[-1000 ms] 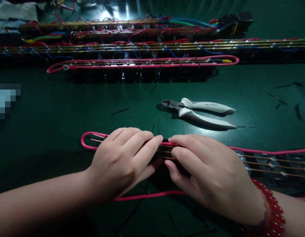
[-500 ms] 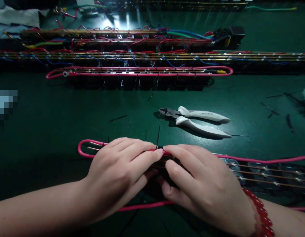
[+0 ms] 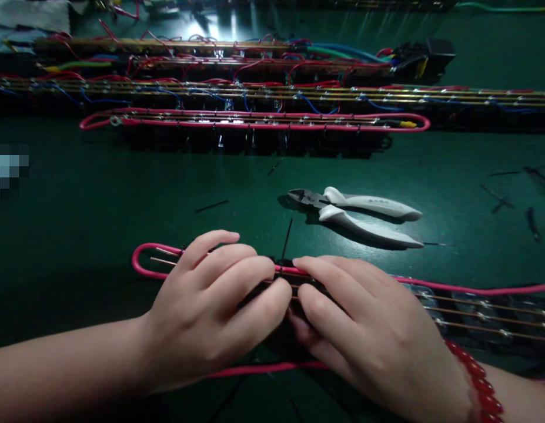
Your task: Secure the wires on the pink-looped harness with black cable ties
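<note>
Both hands are closed around a long black strip (image 3: 484,315) with thin copper bars and clear-topped parts. A pink cable (image 3: 457,286) runs along its far edge and loops back at the left end. My left hand (image 3: 223,302) curls over the strip's left part, with index finger and thumb near the cable. My right hand (image 3: 364,323), with a red bead bracelet at the wrist, grips from the right, fingertips on the cable. Between them a black cable tie (image 3: 288,238) circles the cable, its tail pointing up. The undersides of both hands are hidden.
White-handled side cutters (image 3: 369,205) lie beyond the hands on the green table (image 3: 144,182). Black tie offcuts (image 3: 497,200) are scattered to the right. Farther back lie several wired strips (image 3: 263,97), one wrapped with a pink cable loop (image 3: 254,126).
My left index finger and thumb have pulled back from the cable tie and curled, uncovering the tie around the cable. My right hand stays nearly in place. The view has shifted slightly.
</note>
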A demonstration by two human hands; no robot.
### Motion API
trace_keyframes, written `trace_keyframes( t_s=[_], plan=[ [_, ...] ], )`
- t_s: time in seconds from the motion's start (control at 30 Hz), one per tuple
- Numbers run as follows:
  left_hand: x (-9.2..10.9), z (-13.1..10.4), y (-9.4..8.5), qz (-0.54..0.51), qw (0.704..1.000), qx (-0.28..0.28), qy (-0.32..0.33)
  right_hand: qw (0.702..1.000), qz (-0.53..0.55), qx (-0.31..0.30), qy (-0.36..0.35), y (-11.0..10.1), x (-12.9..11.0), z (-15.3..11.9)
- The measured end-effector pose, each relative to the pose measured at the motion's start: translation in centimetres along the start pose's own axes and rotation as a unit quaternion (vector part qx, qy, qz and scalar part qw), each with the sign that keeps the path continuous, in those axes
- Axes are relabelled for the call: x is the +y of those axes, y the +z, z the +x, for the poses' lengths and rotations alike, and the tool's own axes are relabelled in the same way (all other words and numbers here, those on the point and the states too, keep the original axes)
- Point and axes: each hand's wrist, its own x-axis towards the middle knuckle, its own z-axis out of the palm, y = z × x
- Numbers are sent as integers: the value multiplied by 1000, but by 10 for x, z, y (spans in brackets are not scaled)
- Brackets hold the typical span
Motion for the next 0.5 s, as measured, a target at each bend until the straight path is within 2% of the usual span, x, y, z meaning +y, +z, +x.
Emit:
trace_keyframes(
  t_s=[0.1, 0.23, 0.27, 0.33, 0.5],
  plan=[
    [5, -4, -6, -19, 998, -13, 66, 1000, -1, -4, -4, 1, 0, -1],
    [0, -1, -10, -73, 962, -87, 249, 1000, -2, -5, -1, 1, 1, -2],
    [-2, 0, -10, -73, 957, -91, 264, 1000, 1, -7, -3, 1, 2, -2],
    [-4, 0, -9, -69, 962, -84, 251, 1000, 5, -9, -6, 1, 2, -2],
    [6, -8, -6, -80, 986, -37, 140, 1000, 9, -6, -12, 0, 1, -3]
  ],
)
